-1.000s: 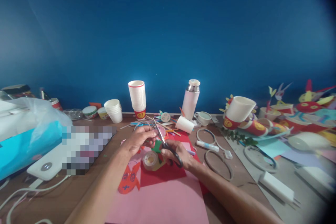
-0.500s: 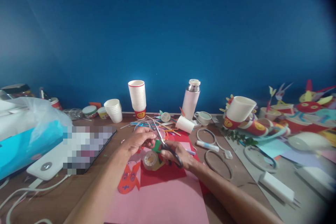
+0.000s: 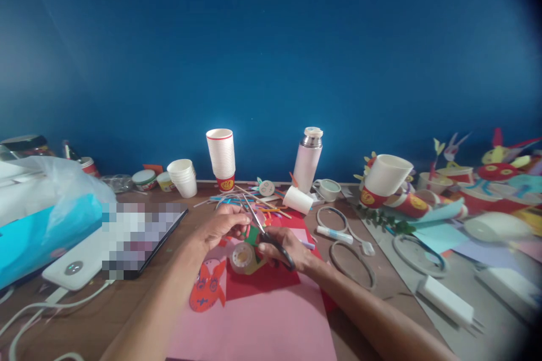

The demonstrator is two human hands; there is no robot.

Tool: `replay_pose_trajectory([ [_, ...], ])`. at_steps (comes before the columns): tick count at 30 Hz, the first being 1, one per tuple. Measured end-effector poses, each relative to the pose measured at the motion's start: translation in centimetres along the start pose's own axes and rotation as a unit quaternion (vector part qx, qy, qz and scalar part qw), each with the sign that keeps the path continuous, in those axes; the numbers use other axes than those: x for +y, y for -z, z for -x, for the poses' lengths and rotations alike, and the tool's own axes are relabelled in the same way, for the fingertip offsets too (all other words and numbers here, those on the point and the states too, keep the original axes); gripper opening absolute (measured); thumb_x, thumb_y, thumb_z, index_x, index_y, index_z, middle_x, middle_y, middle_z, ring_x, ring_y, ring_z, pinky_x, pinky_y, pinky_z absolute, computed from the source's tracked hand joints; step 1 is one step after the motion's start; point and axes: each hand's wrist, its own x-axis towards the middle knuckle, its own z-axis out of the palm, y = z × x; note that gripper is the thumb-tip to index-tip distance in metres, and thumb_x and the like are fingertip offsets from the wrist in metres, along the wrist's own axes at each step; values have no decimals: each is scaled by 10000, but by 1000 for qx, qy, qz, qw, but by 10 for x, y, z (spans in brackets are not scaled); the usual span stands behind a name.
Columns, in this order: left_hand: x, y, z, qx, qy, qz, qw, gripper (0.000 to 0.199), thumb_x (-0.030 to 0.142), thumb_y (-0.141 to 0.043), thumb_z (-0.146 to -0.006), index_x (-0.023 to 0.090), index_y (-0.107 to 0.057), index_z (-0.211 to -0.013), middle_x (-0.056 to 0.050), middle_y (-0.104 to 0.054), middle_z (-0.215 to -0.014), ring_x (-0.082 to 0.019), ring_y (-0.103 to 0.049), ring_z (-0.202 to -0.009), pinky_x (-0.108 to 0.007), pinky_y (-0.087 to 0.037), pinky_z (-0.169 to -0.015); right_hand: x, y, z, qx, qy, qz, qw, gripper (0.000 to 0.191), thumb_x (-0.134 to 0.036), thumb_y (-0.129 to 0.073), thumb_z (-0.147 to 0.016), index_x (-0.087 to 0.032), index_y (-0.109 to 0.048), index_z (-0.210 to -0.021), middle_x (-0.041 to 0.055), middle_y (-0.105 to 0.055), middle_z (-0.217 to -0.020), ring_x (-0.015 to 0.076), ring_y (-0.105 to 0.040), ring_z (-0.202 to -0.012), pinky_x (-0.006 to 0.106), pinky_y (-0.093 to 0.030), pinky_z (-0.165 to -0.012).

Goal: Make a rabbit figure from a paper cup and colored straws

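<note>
1. Scissors in the right hand, raised over the middle of the work area, black handles in the grip, blades pointing away from the wearer and toward the left (gap between blades hard to judge).
2. Right hand: fingers curled closed about the handles.
3. Left hand: just beside the blades, fingers bent, thumb near the fingertips. Cannot tell whether anything small is pinched there.
4. Tape roll below the hands, near a green piece, over red paper; pink paper nearer the wearer.
5. Orange paper face left of the tape (blue marks drawn on it).
6. Behind: tall cup stack, upright; pale flask; white cup tipped on its side.
7. Glue stick lying right of the right hand, by a coiled cable.
</note>
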Motion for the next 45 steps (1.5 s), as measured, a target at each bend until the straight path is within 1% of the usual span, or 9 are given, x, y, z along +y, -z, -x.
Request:
replay_pose_trajectory([
  [6, 2, 2, 0, 5, -6, -17, 1000, 89, 197, -604, -618, 134, -570, -565, 27, -542, -478, -71, -472, -426, -223, -437, -494, -2, -1, 0, 5, -17, 2, 1000, 331, -467, -642, -712, -158, -527, -746, -47, -488, -496, 71, -416, -414, 162, -294, -377],
  [14, 2, 0, 1, 1, -15, -2, 1000, 159, 285, -629, -650, 134, -589, -618, 21, -552, -532, -72, -477, -450, -223, -438, -504, -4, -1, 0, 21, -9, -15, 1000, 325, -463, -646, -707, -168, -510, -714, -46, -492, -497, 77, -420, -414, 179, -305, -390],
  [19, 2, 1, 1, 2, -17, -5, 1000, 135, 256, -631, -640, 133, -588, -604, 26, -542, -511, -69, -472, -445, -224, -440, -513, -1, 0, 0, 3, -5, 1, 1000, 317, -466, -614, -742, -164, -516, -745, -43, -492, -513, 77, -427, -433, 179, -313, -411],
  [24, 2, 2, 1, 3, -14, -21, 1000, 130, 250, -630, -635, 133, -590, -595, 27, -539, -489, -71, -471, -439, -224, -432, -509, 1, 1, -1, -7, -5, 7, 1000, 342, -483, -626, -727, -159, -524, -769, -43, -492, -524, 77, -434, -443, 176, -315, -415],
  [29, 4, 2, 2, 3, -9, -34, 999, 150, 257, -636, -626, 132, -575, -569, 25, -534, -476, -75, -477, -436, -224, -422, -505, 1, 0, 0, -6, -7, 13, 1000, 338, -491, -607, -743, -164, -519, -751, -42, -488, -515, 76, -426, -443, 171, -298, -401],
  [36, 5, 3, 4, -4, -12, -44, 999, 137, 255, -622, -632, 133, -584, -583, 23, -532, -474, -85, -492, -445, -220, -402, -495, 0, 0, 1, -5, -11, 20, 1000, 322, -484, -596, -753, -170, -528, -754, -44, -486, -508, 79, -426, -437, 174, -302, -399],
  [45, 2, 8, 2, -4, -26, -63, 998, 152, 271, -634, -636, 126, -604, -603, 15, -542, -475, -96, -495, -455, -229, -399, -492, -4, 1, 1, -6, -20, 16, 1000, 313, -457, -653, -712, -169, -538, -755, -53, -473, -492, 82, -420, -438, 183, -298, -408],
])
